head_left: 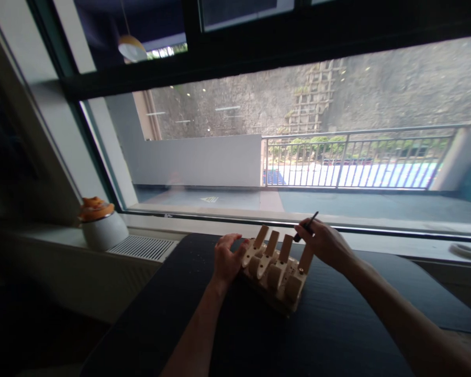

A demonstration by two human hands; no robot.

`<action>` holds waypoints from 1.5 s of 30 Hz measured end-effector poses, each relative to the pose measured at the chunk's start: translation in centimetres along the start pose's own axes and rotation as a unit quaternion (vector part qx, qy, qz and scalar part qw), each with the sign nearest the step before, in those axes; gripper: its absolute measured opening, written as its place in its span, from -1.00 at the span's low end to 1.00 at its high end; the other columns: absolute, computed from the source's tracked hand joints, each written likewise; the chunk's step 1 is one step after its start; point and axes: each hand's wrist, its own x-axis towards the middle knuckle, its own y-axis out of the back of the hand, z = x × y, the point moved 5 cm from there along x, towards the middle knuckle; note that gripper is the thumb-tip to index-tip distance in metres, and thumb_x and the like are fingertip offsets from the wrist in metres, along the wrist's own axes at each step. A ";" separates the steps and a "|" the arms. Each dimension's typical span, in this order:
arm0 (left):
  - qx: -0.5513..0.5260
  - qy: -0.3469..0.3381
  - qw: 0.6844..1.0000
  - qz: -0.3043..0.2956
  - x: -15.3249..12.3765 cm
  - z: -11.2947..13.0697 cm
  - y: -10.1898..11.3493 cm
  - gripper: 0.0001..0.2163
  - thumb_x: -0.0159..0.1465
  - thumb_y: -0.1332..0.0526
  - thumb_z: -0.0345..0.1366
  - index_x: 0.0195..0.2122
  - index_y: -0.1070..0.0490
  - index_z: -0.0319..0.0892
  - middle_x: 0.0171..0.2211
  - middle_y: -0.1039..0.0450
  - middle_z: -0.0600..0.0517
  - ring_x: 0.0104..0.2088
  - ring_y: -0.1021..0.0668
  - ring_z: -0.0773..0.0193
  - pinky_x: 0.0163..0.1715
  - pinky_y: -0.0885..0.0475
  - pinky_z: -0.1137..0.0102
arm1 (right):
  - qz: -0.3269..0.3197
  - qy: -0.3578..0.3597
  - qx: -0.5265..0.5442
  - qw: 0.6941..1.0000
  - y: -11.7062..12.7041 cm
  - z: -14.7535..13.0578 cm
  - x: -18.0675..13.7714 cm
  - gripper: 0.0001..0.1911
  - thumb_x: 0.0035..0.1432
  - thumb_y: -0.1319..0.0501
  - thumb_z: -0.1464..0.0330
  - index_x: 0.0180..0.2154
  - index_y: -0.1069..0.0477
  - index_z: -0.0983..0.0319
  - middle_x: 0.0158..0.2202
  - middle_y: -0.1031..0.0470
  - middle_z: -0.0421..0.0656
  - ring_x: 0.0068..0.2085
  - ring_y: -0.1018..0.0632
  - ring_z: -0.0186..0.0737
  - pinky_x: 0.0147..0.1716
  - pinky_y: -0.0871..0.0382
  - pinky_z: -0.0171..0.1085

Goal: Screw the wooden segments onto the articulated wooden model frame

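Note:
A pale wooden assembly (275, 269) with several upright levers in a row stands on a dark mat (220, 335). My left hand (226, 257) rests against its left end, fingers curled loosely around the first lever. My right hand (325, 243) is closed in a pinch on a thin dark tool (306, 225), held like a pen above the right end of the assembly. The tool's tip points down toward the rightmost lever.
The mat lies on a table under a wide window. A white jar with an orange lid (101, 224) stands on the sill at the left beside a vent grille (143, 247). A small round object (466, 250) lies at the far right.

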 end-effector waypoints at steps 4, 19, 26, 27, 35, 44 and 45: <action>-0.013 0.029 0.996 0.081 0.5 -0.5 1.3 -0.67 0.27 -0.07 -0.07 -0.28 -0.50 -0.21 -0.25 -0.53 -0.10 -0.13 -0.52 0.09 -0.04 -0.37 0.19 | 0.011 -0.071 0.045 0.996 -0.2 2.4 -0.2 -0.57 0.24 0.07 0.11 -0.28 -0.42 0.26 -0.31 -0.55 -0.04 -0.34 -0.52 -0.15 -0.43 -0.23 -0.29; 0.030 -0.108 0.991 0.068 -0.5 3.9 0.6 -0.84 0.24 -0.13 -0.26 -0.32 -0.46 -0.20 -0.30 -0.47 -0.03 -0.19 -0.49 0.19 -0.09 -0.37 0.30 | -0.086 -0.043 0.080 0.992 0.6 1.8 -1.8 -0.55 0.23 0.08 0.04 -0.41 -0.37 0.19 -0.45 -0.55 -0.13 -0.44 -0.50 -0.19 -0.45 -0.23 -0.27; 0.090 -0.161 0.949 -0.254 -3.3 9.2 -1.5 -0.85 0.16 -0.27 -0.21 -0.27 -0.51 -0.10 -0.32 -0.51 0.06 -0.26 -0.49 0.23 -0.09 -0.32 0.27 | -0.085 -0.047 0.124 0.988 0.9 1.7 -2.1 -0.49 0.25 0.13 0.00 -0.44 -0.36 0.19 -0.48 -0.52 -0.15 -0.47 -0.49 -0.23 -0.47 -0.26 -0.28; 0.102 -0.175 0.935 -0.293 -3.8 9.6 -1.8 -0.73 0.05 -0.36 -0.14 -0.22 -0.52 -0.08 -0.26 -0.51 0.05 -0.16 -0.48 0.16 -0.01 -0.27 0.23 | -0.085 -0.054 0.138 0.985 0.8 1.9 -2.1 -0.50 0.25 0.13 0.01 -0.42 -0.36 0.19 -0.51 -0.51 -0.16 -0.49 -0.48 -0.24 -0.48 -0.26 -0.29; 0.244 -0.154 0.907 -0.309 -4.1 7.7 -1.6 -0.52 0.04 -0.27 -0.45 0.01 -0.39 0.01 0.14 -0.31 0.00 0.23 -0.21 0.03 0.23 0.13 -0.05 | -0.098 -0.051 0.111 0.988 0.4 2.4 -2.5 -0.58 0.22 0.03 0.08 -0.07 -0.37 0.18 -0.40 -0.54 -0.12 -0.41 -0.52 -0.18 -0.48 -0.29 -0.29; 0.207 -0.123 0.953 -0.182 -3.3 9.7 -0.5 -0.84 0.26 -0.08 -0.35 -0.32 -0.47 -0.16 -0.33 -0.51 0.01 -0.25 -0.52 0.21 -0.20 -0.36 0.36 | -0.006 0.035 0.092 0.995 2.6 0.0 -2.9 -0.69 0.10 -0.06 0.34 -0.13 -0.44 0.19 -0.23 -0.53 -0.11 -0.37 -0.51 -0.22 -0.41 -0.34 -0.28; 0.205 -0.104 0.955 -0.190 -3.5 9.9 -0.7 -0.81 0.28 -0.06 -0.34 -0.36 -0.46 -0.15 -0.38 -0.51 0.02 -0.32 -0.52 0.23 -0.28 -0.36 0.39 | 0.007 0.045 0.090 0.995 2.9 -0.2 -2.9 -0.68 0.10 -0.06 0.36 -0.13 -0.46 0.19 -0.20 -0.52 -0.10 -0.37 -0.51 -0.24 -0.41 -0.34 -0.27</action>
